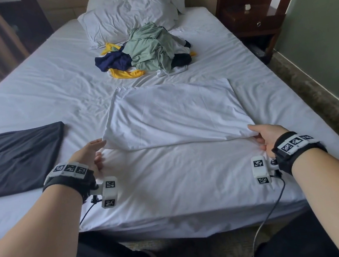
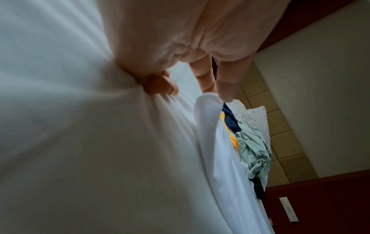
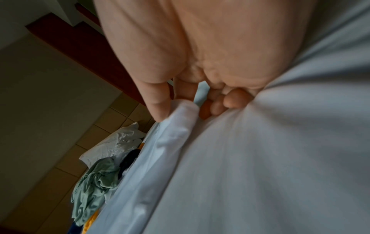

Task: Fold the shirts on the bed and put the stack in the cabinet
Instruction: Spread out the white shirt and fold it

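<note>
I pinch the white shirt's near corners, left hand loosely, right hand firmly; lift both level, fold far.

Bare forearms wear black wrist straps carrying white marker-printed camera blocks with black cables.
</note>
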The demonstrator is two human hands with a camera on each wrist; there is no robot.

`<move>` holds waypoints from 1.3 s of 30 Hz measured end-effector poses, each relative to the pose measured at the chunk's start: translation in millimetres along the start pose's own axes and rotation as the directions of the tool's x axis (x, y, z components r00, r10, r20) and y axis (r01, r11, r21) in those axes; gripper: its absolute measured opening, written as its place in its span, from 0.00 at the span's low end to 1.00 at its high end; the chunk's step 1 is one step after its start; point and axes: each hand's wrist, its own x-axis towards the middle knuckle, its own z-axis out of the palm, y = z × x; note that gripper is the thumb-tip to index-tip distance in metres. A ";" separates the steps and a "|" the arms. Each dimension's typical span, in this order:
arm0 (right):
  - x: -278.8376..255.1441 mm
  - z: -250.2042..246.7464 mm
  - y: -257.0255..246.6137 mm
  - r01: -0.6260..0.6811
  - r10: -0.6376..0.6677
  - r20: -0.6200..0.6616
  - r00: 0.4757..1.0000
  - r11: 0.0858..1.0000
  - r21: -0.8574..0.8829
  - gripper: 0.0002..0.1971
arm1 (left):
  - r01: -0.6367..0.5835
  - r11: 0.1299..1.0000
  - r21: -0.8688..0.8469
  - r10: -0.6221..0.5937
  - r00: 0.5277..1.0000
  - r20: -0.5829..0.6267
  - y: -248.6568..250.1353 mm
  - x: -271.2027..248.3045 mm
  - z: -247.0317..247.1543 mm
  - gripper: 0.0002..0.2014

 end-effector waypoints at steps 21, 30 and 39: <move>7.1 -3.5 1.3 -0.012 0.011 -0.042 0.999 1.000 -0.023 0.15 | -0.063 0.973 0.221 0.098 0.983 -0.152 -5.3 19.7 -1.2 0.31; -4.0 -7.8 2.9 -0.010 -0.009 -0.123 0.992 0.988 -0.153 0.17 | -0.095 0.915 0.392 0.166 0.974 -0.152 1.4 9.2 1.7 0.24; -41.5 32.7 -28.5 0.305 -0.446 -0.004 0.895 0.618 -0.724 0.31 | -0.470 0.260 0.844 0.608 0.758 0.235 10.3 -52.5 65.2 0.28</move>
